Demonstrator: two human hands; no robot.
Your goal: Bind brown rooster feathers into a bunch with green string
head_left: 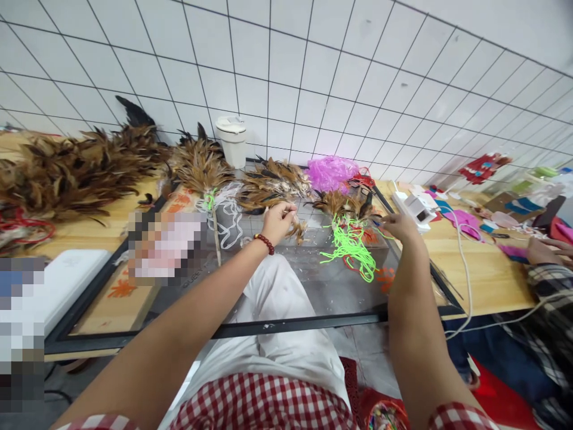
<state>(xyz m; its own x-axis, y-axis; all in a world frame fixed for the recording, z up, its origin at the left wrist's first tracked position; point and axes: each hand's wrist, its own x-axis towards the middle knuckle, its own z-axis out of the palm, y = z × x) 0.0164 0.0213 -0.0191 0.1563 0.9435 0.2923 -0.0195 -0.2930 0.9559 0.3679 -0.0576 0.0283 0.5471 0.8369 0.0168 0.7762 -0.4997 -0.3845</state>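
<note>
My left hand [278,221], with a beaded bracelet at the wrist, is closed over the middle of the glass-topped board. Its fingers pinch a small tuft of brown feathers [297,232]. My right hand [400,228] is off to the right, fingertips drawn together beside a feather bundle [342,204]; whatever they hold is too small to make out. Bright green cords [353,248] trail from that bundle toward me. Behind my left hand lies a loose heap of brown feathers [273,185]. A crumpled pink plastic bag [331,172] sits behind the bundle.
A feather bunch on a stick [201,167] lies left, by white string [230,224]. A white lidded cup [231,142] stands against the tiled wall. More feathers [76,173] fill the far left. A white charger [418,208] with a cable is right; another person's hand [544,249] is beyond.
</note>
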